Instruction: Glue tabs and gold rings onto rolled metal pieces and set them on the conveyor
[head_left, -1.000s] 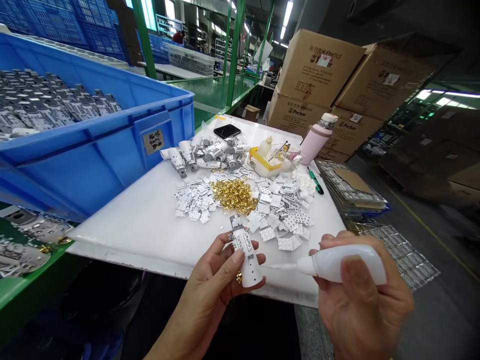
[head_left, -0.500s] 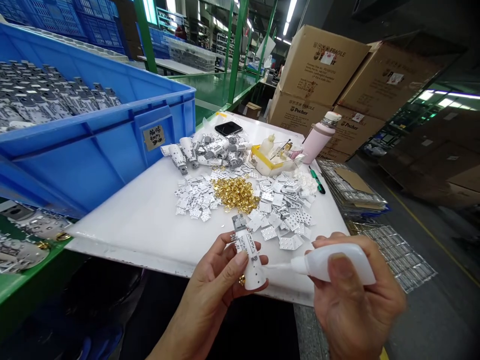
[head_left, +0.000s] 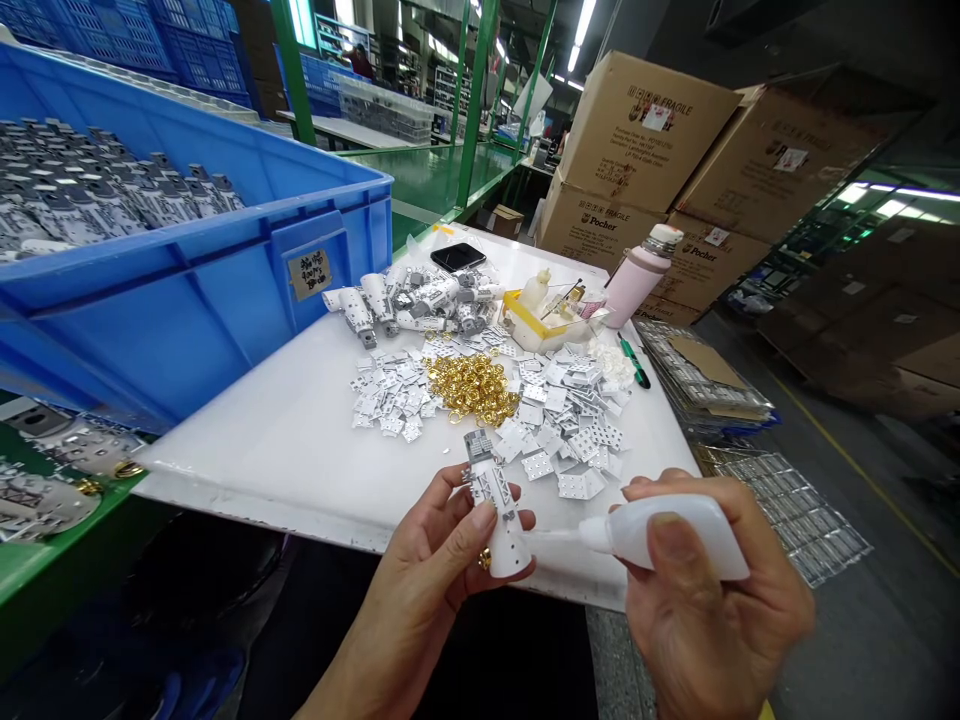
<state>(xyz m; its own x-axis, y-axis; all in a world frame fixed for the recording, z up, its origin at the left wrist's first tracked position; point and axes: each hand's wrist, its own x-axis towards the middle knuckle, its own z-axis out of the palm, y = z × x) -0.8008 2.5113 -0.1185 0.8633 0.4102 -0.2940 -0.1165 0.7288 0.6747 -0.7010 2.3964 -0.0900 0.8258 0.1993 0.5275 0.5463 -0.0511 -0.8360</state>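
Note:
My left hand [head_left: 431,570] is closed around a small white cone-shaped figurine [head_left: 496,510] with a grey patterned top, held upright over the near edge of the white board [head_left: 285,450]. A gold ring shows at its base. My right hand [head_left: 705,610] grips a white squeeze bottle [head_left: 667,532] lying sideways. Its thin nozzle points left and touches the figurine's lower side. Just beyond lie a heap of gold rings [head_left: 474,387] and scattered small grey-white perforated pieces [head_left: 570,420].
A big blue crate [head_left: 187,290] of grey parts stands at the left. Farther back lie finished figurines [head_left: 412,300], a black phone [head_left: 457,257], a yellow tray [head_left: 536,322], a pink bottle [head_left: 637,277] and a green pen [head_left: 632,362]. Cardboard boxes [head_left: 645,130] and clear blister trays [head_left: 795,510] are on the right.
Both hands drifted slightly; the bottle's nozzle has moved a little left toward the figurine's base. The grips are unchanged.

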